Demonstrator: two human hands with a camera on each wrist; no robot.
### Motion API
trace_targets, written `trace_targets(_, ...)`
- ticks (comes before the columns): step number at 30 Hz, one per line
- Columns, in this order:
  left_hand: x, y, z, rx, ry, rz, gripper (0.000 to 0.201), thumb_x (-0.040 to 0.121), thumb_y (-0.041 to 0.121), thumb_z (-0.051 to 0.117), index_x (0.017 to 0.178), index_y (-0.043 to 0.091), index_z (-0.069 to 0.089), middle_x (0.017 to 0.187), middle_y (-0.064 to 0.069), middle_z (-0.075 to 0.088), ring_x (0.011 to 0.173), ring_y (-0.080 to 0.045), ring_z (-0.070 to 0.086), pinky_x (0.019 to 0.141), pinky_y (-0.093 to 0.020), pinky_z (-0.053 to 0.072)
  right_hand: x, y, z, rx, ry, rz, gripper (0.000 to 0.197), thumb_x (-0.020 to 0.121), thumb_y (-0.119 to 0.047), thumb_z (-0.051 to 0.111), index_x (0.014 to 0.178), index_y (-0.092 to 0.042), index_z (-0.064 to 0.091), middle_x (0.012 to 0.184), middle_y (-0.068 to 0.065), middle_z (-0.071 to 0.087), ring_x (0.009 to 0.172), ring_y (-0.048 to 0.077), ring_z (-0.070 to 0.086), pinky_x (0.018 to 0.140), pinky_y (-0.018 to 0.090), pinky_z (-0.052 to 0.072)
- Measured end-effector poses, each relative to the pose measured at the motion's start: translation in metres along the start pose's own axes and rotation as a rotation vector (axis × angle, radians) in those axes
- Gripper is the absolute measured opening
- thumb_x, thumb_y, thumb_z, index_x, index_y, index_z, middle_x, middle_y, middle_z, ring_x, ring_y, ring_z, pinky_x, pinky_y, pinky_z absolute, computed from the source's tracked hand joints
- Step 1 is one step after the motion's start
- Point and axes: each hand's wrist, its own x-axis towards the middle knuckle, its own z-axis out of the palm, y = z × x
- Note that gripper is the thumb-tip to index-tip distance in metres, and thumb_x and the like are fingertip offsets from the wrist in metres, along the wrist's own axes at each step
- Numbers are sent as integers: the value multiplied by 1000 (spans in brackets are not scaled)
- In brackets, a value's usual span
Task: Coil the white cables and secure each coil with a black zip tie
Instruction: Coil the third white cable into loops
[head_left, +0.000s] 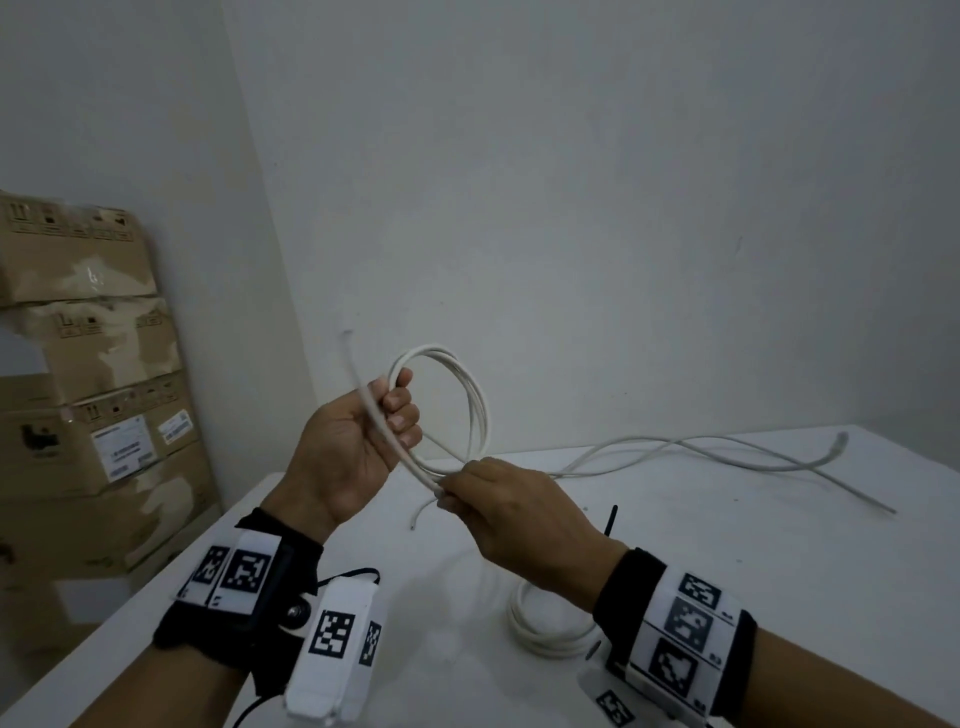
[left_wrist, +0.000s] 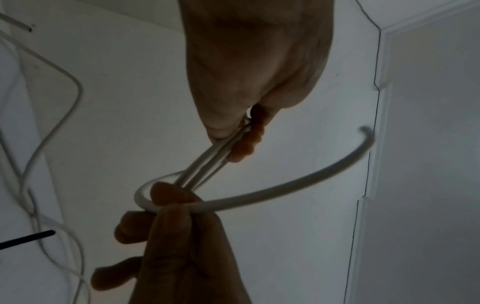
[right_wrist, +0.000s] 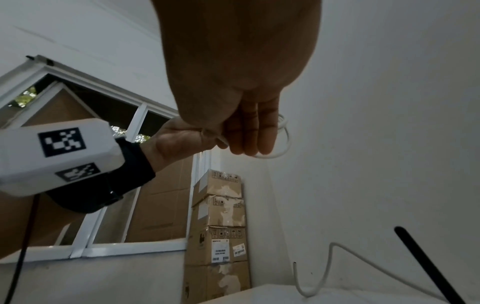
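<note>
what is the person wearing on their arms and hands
Both hands, the left hand and right hand, are bare. Each wrist carries a black band with white blocks printed with black square-pattern markers. A thin black cable runs from the left wrist unit.

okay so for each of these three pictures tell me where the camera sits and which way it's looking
Head: on the head, looking forward and down at the left hand, right hand, cable coil, table.
Left wrist: looks along the left hand toward the right hand.
Right wrist: looks along the right hand toward the cardboard boxes.
Shared: all show both hands on the coil.
</note>
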Motion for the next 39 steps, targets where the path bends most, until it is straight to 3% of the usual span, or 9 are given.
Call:
trace_targets(8,-10,-21,-4,79,-16,-24,25,96,17,39,91,4,60,64,-1,49,55,-11,50,62,-24,49,9,-4,-4,252,-181,156,43,97,-29,48,61,-5,48,53,9,48,47,22,40,49,35,32)
trace_targets(17,-18,-31,-1,309,-17,24,31,102,13,31,96,2,59,73,-8,65,65,-18,63,56,-26,54,10,-7,-1,256,-286,168,38,97,-23,47,62,-11,41,51,1,37,46,17,32,52,33,29)
trace_targets(20,-19,-32,1,349,-30,6,29,102,13,31,98,1,57,65,-5,50,50,-14,48,50,-23,46,13,-12,-4,223,-326,155,42,98,-27,47,60,-17,34,50,0,36,45,13,33,54,31,29)
trace_targets(23,-17,-33,1,359,-4,-5,29,102,13,30,98,1,56,60,-2,43,48,-12,38,46,-22,41,16,-12,-13,69,-384,125,45,98,-42,46,65,-12,50,51,2,48,48,16,44,55,28,35)
trace_targets(25,-16,-29,-3,358,7,-8,28,101,13,32,96,2,57,60,-1,42,47,-12,37,45,-23,38,18,-7,-22,-85,-169,104,45,94,-45,48,69,-11,64,53,2,57,49,20,54,51,24,38)
trace_targets(28,-14,-20,-9,354,-12,-33,26,99,11,34,94,1,57,58,-1,41,46,-12,35,45,-24,33,23,16,-39,-109,229,121,26,89,-34,54,93,-13,69,77,3,63,66,17,58,54,23,43)
trace_targets(33,-17,-15,-12,346,-85,-88,28,96,12,35,95,-1,59,59,-3,37,46,-13,32,45,-27,33,31,39,-54,-153,-81,183,45,99,-36,42,140,-18,46,137,8,54,120,24,53,95,35,42)
trace_targets(37,-16,-20,-10,309,-82,-110,29,94,12,36,98,-3,60,58,-2,35,45,-13,32,44,-27,33,34,39,-48,168,-82,329,32,98,-28,50,123,-12,64,92,8,74,70,16,63,69,24,47)
trace_targets(39,-14,-23,-11,285,-47,-110,31,94,11,34,98,-3,61,58,-1,35,44,-12,31,43,-25,33,34,38,-44,363,-88,437,30,98,-25,50,108,-6,71,84,10,73,66,20,69,68,30,55)
